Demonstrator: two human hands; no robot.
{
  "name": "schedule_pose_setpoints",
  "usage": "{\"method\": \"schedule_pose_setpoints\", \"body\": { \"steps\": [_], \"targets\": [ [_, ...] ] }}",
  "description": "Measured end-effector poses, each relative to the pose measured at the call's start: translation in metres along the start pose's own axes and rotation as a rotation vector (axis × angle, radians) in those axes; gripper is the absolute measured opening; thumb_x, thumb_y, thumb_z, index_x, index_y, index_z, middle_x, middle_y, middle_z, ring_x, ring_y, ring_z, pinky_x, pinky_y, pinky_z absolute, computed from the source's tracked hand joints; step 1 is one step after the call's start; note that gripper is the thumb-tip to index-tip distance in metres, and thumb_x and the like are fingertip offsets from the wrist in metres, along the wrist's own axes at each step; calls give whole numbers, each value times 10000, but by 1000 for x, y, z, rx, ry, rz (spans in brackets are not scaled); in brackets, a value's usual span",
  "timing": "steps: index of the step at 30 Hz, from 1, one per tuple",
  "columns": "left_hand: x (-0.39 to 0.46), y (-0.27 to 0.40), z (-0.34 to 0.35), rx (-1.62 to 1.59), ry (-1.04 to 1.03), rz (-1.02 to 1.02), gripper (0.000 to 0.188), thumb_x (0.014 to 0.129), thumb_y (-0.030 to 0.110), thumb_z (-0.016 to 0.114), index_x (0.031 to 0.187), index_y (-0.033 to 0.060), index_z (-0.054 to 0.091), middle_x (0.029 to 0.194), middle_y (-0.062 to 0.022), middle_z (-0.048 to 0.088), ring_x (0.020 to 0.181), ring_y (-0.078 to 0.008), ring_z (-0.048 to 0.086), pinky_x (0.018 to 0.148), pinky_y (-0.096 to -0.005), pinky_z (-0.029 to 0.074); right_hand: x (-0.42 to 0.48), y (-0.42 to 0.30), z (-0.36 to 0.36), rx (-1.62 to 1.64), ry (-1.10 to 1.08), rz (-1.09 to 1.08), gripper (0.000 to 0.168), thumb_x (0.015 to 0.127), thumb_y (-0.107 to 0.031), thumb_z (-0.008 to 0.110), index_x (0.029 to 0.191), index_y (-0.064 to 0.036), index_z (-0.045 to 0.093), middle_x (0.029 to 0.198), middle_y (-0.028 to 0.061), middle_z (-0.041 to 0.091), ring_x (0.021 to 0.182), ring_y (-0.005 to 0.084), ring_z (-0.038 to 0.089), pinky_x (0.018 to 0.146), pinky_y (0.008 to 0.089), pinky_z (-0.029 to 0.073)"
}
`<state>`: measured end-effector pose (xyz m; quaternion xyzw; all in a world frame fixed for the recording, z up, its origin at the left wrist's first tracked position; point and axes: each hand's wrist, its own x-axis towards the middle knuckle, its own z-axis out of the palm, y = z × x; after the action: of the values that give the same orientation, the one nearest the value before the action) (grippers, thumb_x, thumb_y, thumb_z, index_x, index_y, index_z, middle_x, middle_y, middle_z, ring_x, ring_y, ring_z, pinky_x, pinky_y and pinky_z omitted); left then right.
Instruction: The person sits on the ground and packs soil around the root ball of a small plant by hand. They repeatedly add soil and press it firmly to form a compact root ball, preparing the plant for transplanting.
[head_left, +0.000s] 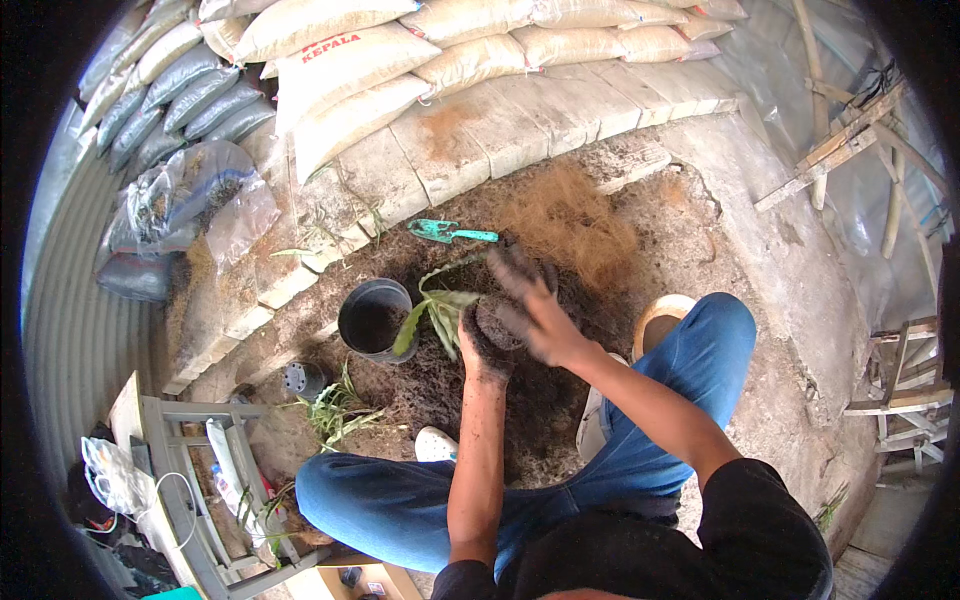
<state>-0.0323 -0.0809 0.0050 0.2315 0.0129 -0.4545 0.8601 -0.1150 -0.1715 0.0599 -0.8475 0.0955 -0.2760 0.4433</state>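
My left hand (484, 346), dark with soil, is closed around the soil-covered root ball (501, 324) of a plant. The plant's long green leaves (444, 306) point left, partly over the rim of a black plastic pot (375, 321) with soil inside. My right hand (536, 311) is blurred, its soiled fingers apart at the right side of the root ball. Dark potting soil (442, 394) is spread on the ground below my hands. A turquoise hand trowel (452, 232) lies beyond them, near a heap of brown coconut fibre (574, 217).
An upturned small black pot (305, 379) and loose green plants (341, 412) lie at the left, near a grey wooden stool (202, 412). Stacked filled sacks (480, 64) stand on concrete blocks (450, 150) at the back. Wooden poles (832, 146) lean at the right.
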Motion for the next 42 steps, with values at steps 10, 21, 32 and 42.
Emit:
{"method": "schedule_pose_setpoints", "body": {
  "steps": [10,21,32,42],
  "targets": [
    [5,-28,16,201,146,94,432,986,330,331,1218,17,515,1155,-112,568,1039,-243,579,889,-377,483,-10,26,14,1440,293,781,328,926,-295,523,1091,-30,621,1045,76,643,965,175,612,883,321,483],
    [-2,-1,29,-178,-14,-165,601,884,557,406,1275,107,482,1217,-102,548,1130,-277,526,975,-447,413,0,4,1,333,194,195,346,942,-273,485,1155,-17,578,1155,154,599,1086,249,552,963,364,399],
    [2,-10,10,-232,-121,-33,398,961,383,348,1188,101,515,1174,-103,554,1085,-249,530,944,-408,438,0,-5,5,-101,110,28,340,869,-248,546,1108,-15,608,1153,190,588,1056,335,569,917,429,429],
    [-5,11,36,-43,-134,139,420,962,335,368,1277,78,469,1265,-111,504,1165,-242,471,1007,-406,375,12,-32,8,-224,222,-110,318,897,-213,549,1195,-109,589,1256,141,530,1197,308,472,1022,425,348]
  ]
}}
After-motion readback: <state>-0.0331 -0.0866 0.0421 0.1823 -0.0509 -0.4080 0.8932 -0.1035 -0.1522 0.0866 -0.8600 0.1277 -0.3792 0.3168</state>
